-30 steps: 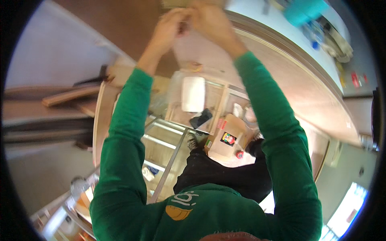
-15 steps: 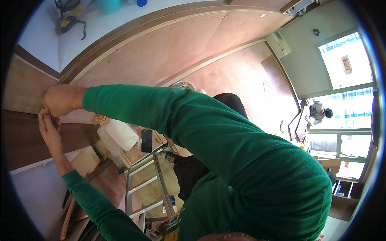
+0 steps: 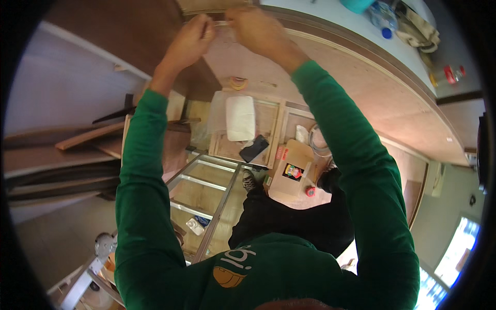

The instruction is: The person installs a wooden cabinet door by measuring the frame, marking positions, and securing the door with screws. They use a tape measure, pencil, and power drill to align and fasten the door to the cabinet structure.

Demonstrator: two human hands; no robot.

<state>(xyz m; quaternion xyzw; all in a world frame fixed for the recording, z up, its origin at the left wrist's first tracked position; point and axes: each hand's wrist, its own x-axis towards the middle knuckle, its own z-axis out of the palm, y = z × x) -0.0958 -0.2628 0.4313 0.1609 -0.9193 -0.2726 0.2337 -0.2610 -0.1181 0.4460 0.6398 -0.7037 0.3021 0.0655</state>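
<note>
Both my arms reach up to a brown wooden edge [image 3: 218, 22] at the top of the head view. My left hand [image 3: 195, 36] is curled at its left part, fingers bent together; what they hold, if anything, is too small to make out. My right hand [image 3: 253, 31] is a short way to the right at the same edge, its fingertips blurred against the wood. A dark brown panel [image 3: 113, 39] lies beside my left hand, and a pale plywood face [image 3: 336, 88] stretches below and right of my right hand.
Below are an aluminium ladder [image 3: 225, 206], a cardboard piece [image 3: 281, 188], a white oblong block [image 3: 240, 118], a dark phone-like object [image 3: 254, 149] and a tape roll [image 3: 310, 191]. A white shelf [image 3: 336, 20] at upper right holds bottles [image 3: 382, 18]. Loose boards [image 3: 90, 134] lie at left.
The view swung sideways half a second ago and is back over my body. My hands, together in both earlier frames, now have a small gap between them.
</note>
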